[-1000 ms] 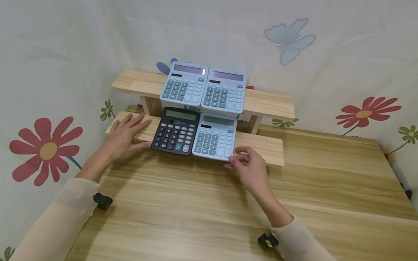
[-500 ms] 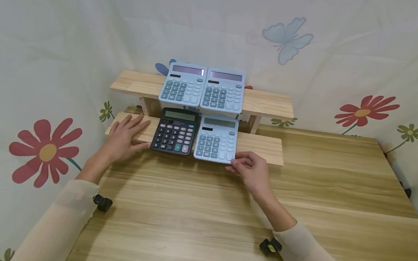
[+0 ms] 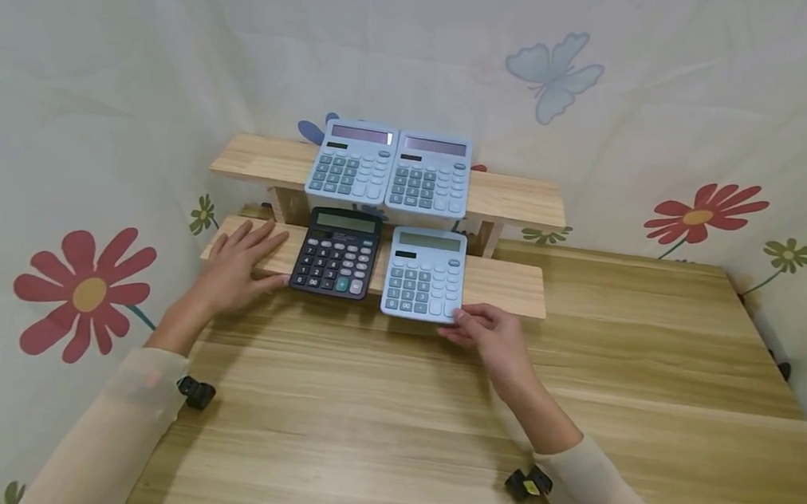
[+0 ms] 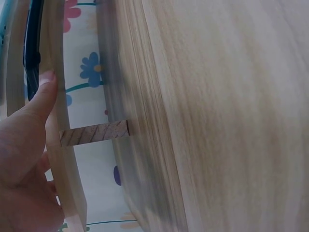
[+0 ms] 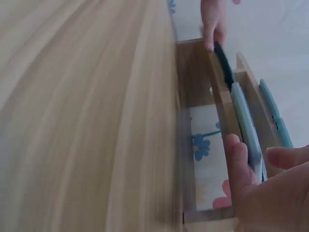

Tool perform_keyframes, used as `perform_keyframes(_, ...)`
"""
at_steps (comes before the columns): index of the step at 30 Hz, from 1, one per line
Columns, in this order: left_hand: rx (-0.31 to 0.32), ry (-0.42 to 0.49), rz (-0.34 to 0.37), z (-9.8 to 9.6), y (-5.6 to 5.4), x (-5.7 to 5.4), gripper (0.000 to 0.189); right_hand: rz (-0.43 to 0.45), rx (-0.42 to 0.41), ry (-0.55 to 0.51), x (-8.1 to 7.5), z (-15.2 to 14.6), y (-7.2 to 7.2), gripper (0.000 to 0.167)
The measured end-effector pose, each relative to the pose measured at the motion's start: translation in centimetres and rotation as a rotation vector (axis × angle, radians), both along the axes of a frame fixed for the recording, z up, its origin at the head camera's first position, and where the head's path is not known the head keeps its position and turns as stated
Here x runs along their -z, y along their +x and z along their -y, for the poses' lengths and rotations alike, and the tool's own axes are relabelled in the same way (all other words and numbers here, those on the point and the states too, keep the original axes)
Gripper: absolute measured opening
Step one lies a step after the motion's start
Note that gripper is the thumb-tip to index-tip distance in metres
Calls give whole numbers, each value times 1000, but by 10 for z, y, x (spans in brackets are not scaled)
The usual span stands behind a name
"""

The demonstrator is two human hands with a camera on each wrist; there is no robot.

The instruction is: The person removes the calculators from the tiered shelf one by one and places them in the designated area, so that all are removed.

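Observation:
My right hand (image 3: 492,346) pinches the lower right corner of a light blue calculator (image 3: 425,274) on the lower shelf board; its bottom edge overhangs the board's front. In the right wrist view, thumb and fingers lie on either side of that calculator (image 5: 246,125). Left of it, with a narrow gap between, a black calculator (image 3: 336,254) leans on the same board. My left hand (image 3: 232,269) rests with spread fingers on the board's left end, thumb tip at the black calculator's lower left corner. In the left wrist view, the thumb lies along the board's front near the black calculator (image 4: 33,43).
Two more light blue calculators (image 3: 354,161) stand side by side on the upper shelf board (image 3: 523,198). The two-tier wooden shelf sits at the back of a wood-grain table (image 3: 359,424), before a flower-printed curtain (image 3: 421,45).
My right hand has drawn the lower light blue calculator to the right and slightly toward me, opening a gap beside the black one. The left hand has stayed in place.

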State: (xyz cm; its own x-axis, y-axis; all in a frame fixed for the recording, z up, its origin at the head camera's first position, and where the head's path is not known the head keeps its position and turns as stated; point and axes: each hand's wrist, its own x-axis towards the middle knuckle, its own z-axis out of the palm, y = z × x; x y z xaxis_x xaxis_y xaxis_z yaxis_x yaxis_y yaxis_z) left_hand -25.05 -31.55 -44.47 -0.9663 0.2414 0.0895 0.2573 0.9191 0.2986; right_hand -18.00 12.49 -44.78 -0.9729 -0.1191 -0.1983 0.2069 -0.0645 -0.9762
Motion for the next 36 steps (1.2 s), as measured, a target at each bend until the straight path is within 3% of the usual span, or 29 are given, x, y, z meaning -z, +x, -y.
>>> perform_keyframes(6,0,1,1,-1,1,0,84,82,27,-158,-4,7,2,33)
perform_keyframes(13,6,4,6,-1,0,2,84,157,-9,-221,5,-1,8,37)
perform_keyframes(21,6,4,-6,2,0,2,84,202,27,-251,4,5,-2,39)
perform_keyframes(29,9,4,-15,1,1,3,85,181,77,-269,4,7,1,37)
perform_keyframes(36,10,-8,-25,0,1,2,84,144,39,-227,4,2,3,40)
